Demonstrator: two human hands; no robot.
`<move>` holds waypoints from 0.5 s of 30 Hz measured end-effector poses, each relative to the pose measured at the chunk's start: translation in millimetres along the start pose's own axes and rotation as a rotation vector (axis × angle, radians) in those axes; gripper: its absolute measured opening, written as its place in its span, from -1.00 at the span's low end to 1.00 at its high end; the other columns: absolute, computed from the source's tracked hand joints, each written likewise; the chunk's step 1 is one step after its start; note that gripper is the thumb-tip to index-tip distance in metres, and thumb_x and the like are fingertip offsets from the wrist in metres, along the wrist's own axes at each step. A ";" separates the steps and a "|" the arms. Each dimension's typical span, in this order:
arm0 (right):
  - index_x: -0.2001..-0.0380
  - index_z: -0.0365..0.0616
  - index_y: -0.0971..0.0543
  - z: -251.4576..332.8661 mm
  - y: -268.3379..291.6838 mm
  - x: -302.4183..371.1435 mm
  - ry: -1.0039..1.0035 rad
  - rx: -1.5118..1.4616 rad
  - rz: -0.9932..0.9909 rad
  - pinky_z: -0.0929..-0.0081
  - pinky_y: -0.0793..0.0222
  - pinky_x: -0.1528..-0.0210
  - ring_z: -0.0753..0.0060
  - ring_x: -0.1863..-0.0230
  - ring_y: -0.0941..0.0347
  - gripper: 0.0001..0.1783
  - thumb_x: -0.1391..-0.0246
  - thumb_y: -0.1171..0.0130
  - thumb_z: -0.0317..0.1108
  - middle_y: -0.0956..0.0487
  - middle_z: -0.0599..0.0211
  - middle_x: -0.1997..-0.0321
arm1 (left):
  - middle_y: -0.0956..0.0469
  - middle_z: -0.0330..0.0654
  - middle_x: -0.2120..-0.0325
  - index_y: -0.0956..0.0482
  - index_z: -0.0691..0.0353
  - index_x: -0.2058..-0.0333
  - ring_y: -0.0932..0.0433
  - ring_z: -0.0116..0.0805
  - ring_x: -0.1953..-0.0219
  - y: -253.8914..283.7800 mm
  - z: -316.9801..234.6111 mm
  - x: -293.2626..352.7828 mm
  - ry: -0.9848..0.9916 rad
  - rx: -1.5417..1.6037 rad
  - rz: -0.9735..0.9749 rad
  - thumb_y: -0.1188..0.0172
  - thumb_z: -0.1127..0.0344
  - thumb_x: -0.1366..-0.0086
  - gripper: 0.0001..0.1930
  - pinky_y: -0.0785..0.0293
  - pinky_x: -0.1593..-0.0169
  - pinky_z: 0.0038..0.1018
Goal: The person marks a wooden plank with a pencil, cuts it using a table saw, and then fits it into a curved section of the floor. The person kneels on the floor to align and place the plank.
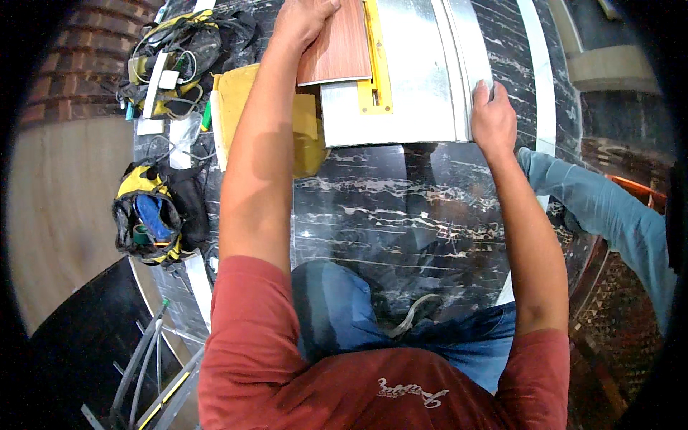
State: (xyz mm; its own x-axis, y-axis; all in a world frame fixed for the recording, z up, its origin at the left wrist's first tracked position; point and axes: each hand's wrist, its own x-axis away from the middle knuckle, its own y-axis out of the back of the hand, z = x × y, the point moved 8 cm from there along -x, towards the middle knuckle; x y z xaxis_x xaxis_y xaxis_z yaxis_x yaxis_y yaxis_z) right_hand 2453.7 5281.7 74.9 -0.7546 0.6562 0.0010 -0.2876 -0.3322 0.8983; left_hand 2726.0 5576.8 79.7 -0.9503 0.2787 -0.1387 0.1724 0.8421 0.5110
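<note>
My left hand [304, 23] is closed on the left edge of a reddish wood-grain panel [337, 46], with the thumb on its top face. The panel lies over part of a silver metal plate [416, 79], beside a yellow slotted strip [378, 68] fixed along the plate. At the plate's right side, my right hand [496, 118] grips the raised edge, its thumb on top and the other fingers mostly hidden. A yellow sheet-like piece [304, 118] sticks out from under my left forearm.
Black, white-veined stone-look flooring [380, 208] lies beneath. Two black-and-yellow tool bags [147, 208] and loose cables sit at left, near a white power strip [155, 84]. Pale strips run along the floor. A limb in blue-grey cloth [602, 197] reaches in at right. Grey tubes [147, 358] stand lower left.
</note>
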 end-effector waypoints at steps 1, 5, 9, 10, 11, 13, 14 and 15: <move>-0.13 -0.28 -0.50 -0.2 -0.1 0.2 0.001 0.003 0.006 -0.12 -0.42 -0.13 -0.41 -0.05 -0.54 -0.36 -0.38 0.08 0.12 -0.62 -0.34 0.01 | -0.71 0.15 0.28 -0.65 0.49 0.07 -0.73 -0.06 0.19 0.0 -2.4 3.0 0.010 0.002 -0.001 -0.38 0.04 -0.18 -0.44 -0.59 0.14 -0.23; -0.13 -0.33 -0.49 -0.8 1.1 0.1 0.024 -0.008 -0.001 -0.13 -0.42 -0.13 -0.42 -0.03 -0.55 -0.34 -0.37 0.08 0.11 -0.61 -0.38 0.03 | -0.72 0.16 0.30 -0.66 0.52 0.11 -0.73 -0.04 0.22 0.1 -7.2 11.8 0.048 0.006 0.026 -0.36 0.05 -0.17 -0.46 -0.59 0.15 -0.23; -0.16 -0.34 -0.48 1.4 1.9 0.7 0.014 0.000 0.023 -0.12 -0.42 -0.13 -0.42 -0.04 -0.54 -0.32 -0.37 0.10 0.11 -0.61 -0.40 0.02 | -0.70 0.19 0.26 -0.66 0.51 0.08 -0.73 -0.06 0.18 -3.2 -4.0 18.9 0.027 0.004 0.060 -0.34 0.00 -0.20 -0.42 -0.59 0.13 -0.25; -0.17 -0.32 -0.48 -1.1 1.2 1.0 0.001 -0.006 0.028 -0.10 -0.40 -0.15 -0.41 -0.08 -0.52 -0.32 -0.37 0.10 0.12 -0.60 -0.39 -0.01 | -0.70 0.21 0.23 -0.65 0.50 0.06 -0.73 -0.08 0.14 -5.7 -1.5 21.3 0.031 0.022 0.077 -0.34 -0.03 -0.21 -0.40 -0.59 0.12 -0.25; -0.19 -0.29 -0.48 -1.0 0.6 0.6 -0.010 -0.015 0.032 -0.08 -0.39 -0.18 -0.41 -0.11 -0.50 -0.32 -0.37 0.10 0.14 -0.59 -0.38 -0.04 | -0.70 0.21 0.20 -0.63 0.51 0.04 -0.73 -0.06 0.15 -3.4 10.5 20.8 0.064 -0.046 0.046 -0.38 -0.09 -0.18 -0.33 -0.60 0.08 -0.24; -0.21 -0.27 -0.48 -0.9 0.1 1.4 -0.022 -0.030 0.036 -0.05 -0.37 -0.20 -0.40 -0.15 -0.49 -0.31 -0.38 0.10 0.15 -0.58 -0.37 -0.07 | -0.70 0.21 0.15 -0.59 0.54 0.00 -0.74 -0.03 0.16 0.0 25.7 21.4 0.131 -0.179 -0.015 -0.45 -0.21 -0.12 -0.19 -0.62 0.00 -0.20; -0.21 -0.28 -0.48 -0.7 0.4 2.2 -0.024 -0.034 0.036 -0.05 -0.37 -0.20 -0.40 -0.15 -0.49 -0.30 -0.38 0.10 0.16 -0.58 -0.37 -0.08 | -0.69 0.22 0.14 -0.58 0.55 0.00 -0.74 -0.01 0.15 -1.0 26.1 23.0 0.119 -0.156 -0.008 -0.45 -0.21 -0.12 -0.19 -0.62 0.00 -0.20; -0.21 -0.28 -0.47 -0.3 0.0 3.3 -0.026 -0.040 0.036 -0.05 -0.37 -0.20 -0.39 -0.16 -0.49 -0.29 -0.38 0.11 0.16 -0.58 -0.37 -0.08 | -0.69 0.24 0.14 -0.58 0.56 0.00 -0.74 0.00 0.15 -1.6 27.0 26.1 0.108 -0.132 -0.002 -0.45 -0.21 -0.12 -0.19 -0.61 -0.01 -0.19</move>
State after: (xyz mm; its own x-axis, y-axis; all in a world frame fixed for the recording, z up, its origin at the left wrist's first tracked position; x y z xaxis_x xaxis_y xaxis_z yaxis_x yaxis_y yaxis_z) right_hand 2451.0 5283.6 74.8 -0.7497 0.6603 0.0450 -0.2839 -0.3822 0.8794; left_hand 2707.9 5595.2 52.4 -0.9741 0.2201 -0.0511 0.1420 0.7723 0.6192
